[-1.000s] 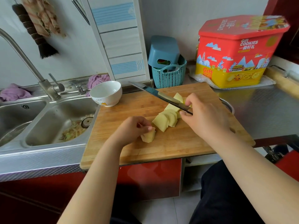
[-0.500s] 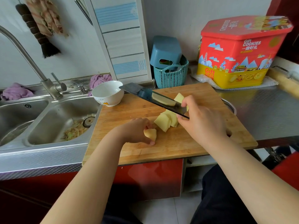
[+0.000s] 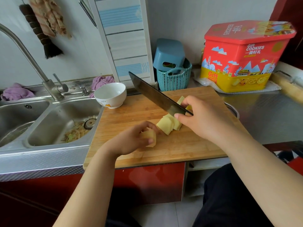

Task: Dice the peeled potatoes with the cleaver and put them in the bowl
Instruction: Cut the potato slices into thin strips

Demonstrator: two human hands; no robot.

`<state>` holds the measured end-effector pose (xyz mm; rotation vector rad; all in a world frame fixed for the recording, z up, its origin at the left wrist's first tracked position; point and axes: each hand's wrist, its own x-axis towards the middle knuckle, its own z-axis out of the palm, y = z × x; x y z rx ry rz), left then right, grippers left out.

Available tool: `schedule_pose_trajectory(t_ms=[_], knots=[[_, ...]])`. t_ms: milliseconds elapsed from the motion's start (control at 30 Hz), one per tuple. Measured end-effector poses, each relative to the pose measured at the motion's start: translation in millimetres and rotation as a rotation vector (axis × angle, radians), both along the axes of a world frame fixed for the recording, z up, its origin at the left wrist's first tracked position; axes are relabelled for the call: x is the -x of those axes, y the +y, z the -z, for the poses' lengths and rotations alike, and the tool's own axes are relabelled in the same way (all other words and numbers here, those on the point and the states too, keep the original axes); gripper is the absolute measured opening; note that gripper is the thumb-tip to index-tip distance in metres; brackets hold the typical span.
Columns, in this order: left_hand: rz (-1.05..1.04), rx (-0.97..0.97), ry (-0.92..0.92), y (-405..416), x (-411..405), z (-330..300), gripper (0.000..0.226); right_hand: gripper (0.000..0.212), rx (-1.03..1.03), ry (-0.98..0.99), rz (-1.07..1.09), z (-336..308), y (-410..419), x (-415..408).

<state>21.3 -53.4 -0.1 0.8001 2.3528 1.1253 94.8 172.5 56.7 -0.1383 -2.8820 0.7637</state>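
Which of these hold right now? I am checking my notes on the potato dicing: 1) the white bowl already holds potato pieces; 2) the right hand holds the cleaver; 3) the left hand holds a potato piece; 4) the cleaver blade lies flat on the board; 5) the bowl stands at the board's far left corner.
1) False: the white bowl looks empty inside.
2) True: the right hand grips the cleaver.
3) True: the left hand holds a potato piece.
4) False: the blade is raised, tilted up and away over the cutting board.
5) True: it stands there, beside the sink.
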Motion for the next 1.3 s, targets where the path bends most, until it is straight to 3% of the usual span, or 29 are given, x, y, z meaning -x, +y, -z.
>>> schedule_pose_trajectory(t_ms=[100,167,233,333,467,633,700,1100,1300], knots=[[-0.095,-0.440,-0.149,-14.6,-2.2,-10.0,0.030,0.044,0.305,-0.158,-0.063,-0.7,-1.4,1.5],[-0.167,-0.600,-0.160,-18.9,-2.4,-23.6,0.029,0.043,0.469,-0.254,-0.112,-2.7,-2.4,2.6],[-0.258,-0.650,-0.105,-18.2,-0.2,-37.4,0.031,0.036,0.539,-0.309,-0.141,-3.3,-5.0,5.0],[-0.382,-0.595,0.072,-9.5,6.5,-57.2,0.038,0.043,0.487,-0.324,-0.152,1.6,-11.4,5.7],[-0.337,-0.367,0.348,10.6,13.7,-100.4,0.021,0.029,0.429,-0.329,-0.172,5.6,-19.0,-0.9],[0.173,0.505,0.363,41.7,26.5,-140.6,0.017,0.039,0.418,-0.331,-0.191,16.3,-34.5,-5.2],[0.268,0.722,0.308,54.4,32.8,-138.3,0.017,0.042,0.399,-0.323,-0.192,16.8,-37.5,-5.6],[0.366,0.831,0.128,97.4,57.6,-113.1,0.007,0.045,0.423,-0.247,-0.173,14.5,-35.3,-2.9],[0.355,0.901,0.313,113.8,63.6,-114.7,0.011,0.041,0.513,-0.222,-0.176,11.6,-27.1,-2.9]])
